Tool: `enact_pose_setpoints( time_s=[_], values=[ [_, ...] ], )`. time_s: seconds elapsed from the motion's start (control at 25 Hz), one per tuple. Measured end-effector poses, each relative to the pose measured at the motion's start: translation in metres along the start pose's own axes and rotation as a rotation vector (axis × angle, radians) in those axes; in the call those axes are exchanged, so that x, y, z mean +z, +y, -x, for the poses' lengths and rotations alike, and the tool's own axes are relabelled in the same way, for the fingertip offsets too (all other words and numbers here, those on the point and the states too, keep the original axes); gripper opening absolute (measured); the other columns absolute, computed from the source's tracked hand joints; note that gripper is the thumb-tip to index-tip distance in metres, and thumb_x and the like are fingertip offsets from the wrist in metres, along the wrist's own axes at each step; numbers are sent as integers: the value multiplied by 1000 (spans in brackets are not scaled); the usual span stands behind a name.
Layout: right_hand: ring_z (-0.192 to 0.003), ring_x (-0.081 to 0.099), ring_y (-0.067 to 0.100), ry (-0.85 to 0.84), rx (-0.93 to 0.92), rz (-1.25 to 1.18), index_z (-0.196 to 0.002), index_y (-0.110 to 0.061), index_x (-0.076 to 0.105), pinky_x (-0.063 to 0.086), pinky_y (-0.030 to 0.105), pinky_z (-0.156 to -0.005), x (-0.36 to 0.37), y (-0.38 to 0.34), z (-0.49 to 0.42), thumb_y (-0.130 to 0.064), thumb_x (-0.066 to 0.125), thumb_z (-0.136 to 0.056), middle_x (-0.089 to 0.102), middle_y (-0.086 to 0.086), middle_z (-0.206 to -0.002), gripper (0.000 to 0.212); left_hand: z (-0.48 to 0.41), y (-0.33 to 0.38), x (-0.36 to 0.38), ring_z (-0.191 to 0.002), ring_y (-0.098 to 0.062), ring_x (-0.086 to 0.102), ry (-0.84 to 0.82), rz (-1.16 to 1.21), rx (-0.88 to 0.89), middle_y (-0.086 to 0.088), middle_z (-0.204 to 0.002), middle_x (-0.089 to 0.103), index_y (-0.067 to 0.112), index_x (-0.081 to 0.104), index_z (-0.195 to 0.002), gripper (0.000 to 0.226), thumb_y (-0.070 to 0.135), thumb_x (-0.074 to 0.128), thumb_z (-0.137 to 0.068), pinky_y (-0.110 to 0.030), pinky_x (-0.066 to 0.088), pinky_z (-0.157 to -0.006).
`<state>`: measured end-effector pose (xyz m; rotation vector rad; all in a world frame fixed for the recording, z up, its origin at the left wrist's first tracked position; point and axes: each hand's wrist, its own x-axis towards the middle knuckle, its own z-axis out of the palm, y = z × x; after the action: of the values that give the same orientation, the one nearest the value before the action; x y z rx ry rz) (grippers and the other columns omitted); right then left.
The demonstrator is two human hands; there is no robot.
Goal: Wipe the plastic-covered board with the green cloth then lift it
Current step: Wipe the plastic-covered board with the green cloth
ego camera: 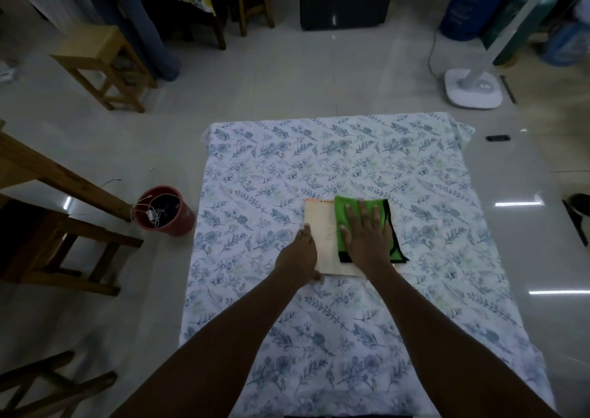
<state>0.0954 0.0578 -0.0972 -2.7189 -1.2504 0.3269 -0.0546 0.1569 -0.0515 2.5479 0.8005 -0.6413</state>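
Board (321, 238) looks thin, light and slick under plastic, so grab an edge: left hand (298, 254) rests flat pinning it, right hand (364, 235) lies open-palmed on the soft green cloth (348, 208), neither actually gripping.

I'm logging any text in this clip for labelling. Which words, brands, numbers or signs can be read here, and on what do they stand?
No text reads clearly.
Blue container, far right: pale lettering, too blurred to read.
Plastic-covered board: faint marks on its face, too dim to read.
Green cloth under the right hand: black edging, no text.
Floral sheet, red bucket: no text visible.
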Motion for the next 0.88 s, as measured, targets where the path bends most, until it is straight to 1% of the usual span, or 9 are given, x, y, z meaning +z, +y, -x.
enact_pose_setpoints(
  time_s=[0.08, 0.12, 0.28, 0.36, 0.52, 0.6, 0.68, 0.76, 0.88],
  values=[
    [-146, 6, 36, -11, 25, -13, -150, -30, 13, 25, 60, -111, -1, 4, -5, -60, 13, -92, 13, 7, -161, 65, 3, 5, 7, -149, -29, 2, 16, -8, -11, -17, -161, -11, -8, -5, -146, 114, 38, 74, -78, -47, 39, -111],
    [-145, 8, 37, 8, 37, -1, -150, -29, 14, 27, 60, -110, 1, 5, 6, -61, 13, -92, 16, 8, -160, 66, 3, 7, 9, -149, -29, 2, 34, 4, -16, -18, -160, -11, -8, -5, -146, 114, 39, 73, -78, -46, 38, -112],
    [-143, 20, 40, 19, 28, 10, -149, -24, 24, 31, 58, -106, 7, 6, 64, -55, 28, -94, 25, 13, -157, 64, 3, 5, 13, -149, -30, 5, 103, 62, -8, -19, -161, -5, -6, -3, -147, 119, 47, 74, -74, -45, 32, -116],
    [-143, 17, 40, 19, 22, 1, -150, -25, 20, 30, 59, -107, 5, 10, 46, -55, 26, -94, 22, 13, -158, 64, 3, 6, 15, -149, -31, 7, 119, 61, -7, -20, -161, -1, -6, 0, -147, 117, 51, 72, -75, -44, 30, -117],
    [-145, 8, 40, -26, 22, 2, -151, -26, 11, 24, 60, -111, -4, 18, -13, -58, 14, -92, 15, 13, -160, 67, 0, 20, 16, -148, -35, 10, 169, 71, -51, -25, -159, 3, -11, 1, -146, 117, 52, 70, -75, -41, 24, -120],
    [-145, 6, 38, -6, 43, -5, -151, -27, 8, 20, 59, -113, -1, 15, -3, -56, 16, -94, 11, 12, -160, 65, -1, 22, 15, -147, -36, 11, 177, 81, -58, -25, -159, 5, -11, 2, -145, 116, 50, 72, -75, -41, 23, -120],
    [-145, 8, 38, 37, 34, 10, -151, -26, 12, 19, 57, -113, 4, 11, 28, -53, 25, -96, 15, 13, -159, 63, 2, 21, 14, -148, -34, 10, 185, 70, -63, -24, -159, 6, -9, 4, -146, 115, 49, 72, -75, -41, 21, -121],
    [-145, 9, 38, 24, 9, 25, -151, -25, 13, 17, 56, -112, 6, 14, 45, -52, 29, -96, 15, 13, -159, 63, 0, 17, 15, -148, -34, 8, 184, 61, -46, -23, -160, 5, -7, 5, -147, 112, 50, 70, -76, -43, 19, -121],
    [-145, 7, 39, -3, 42, -2, -151, -25, 11, 19, 58, -113, -2, 15, 9, -54, 25, -96, 12, 13, -160, 64, -1, 18, 16, -148, -34, 8, 159, 42, -38, -23, -160, 4, -6, 5, -147, 112, 52, 69, -76, -42, 18, -121]
  ],
)
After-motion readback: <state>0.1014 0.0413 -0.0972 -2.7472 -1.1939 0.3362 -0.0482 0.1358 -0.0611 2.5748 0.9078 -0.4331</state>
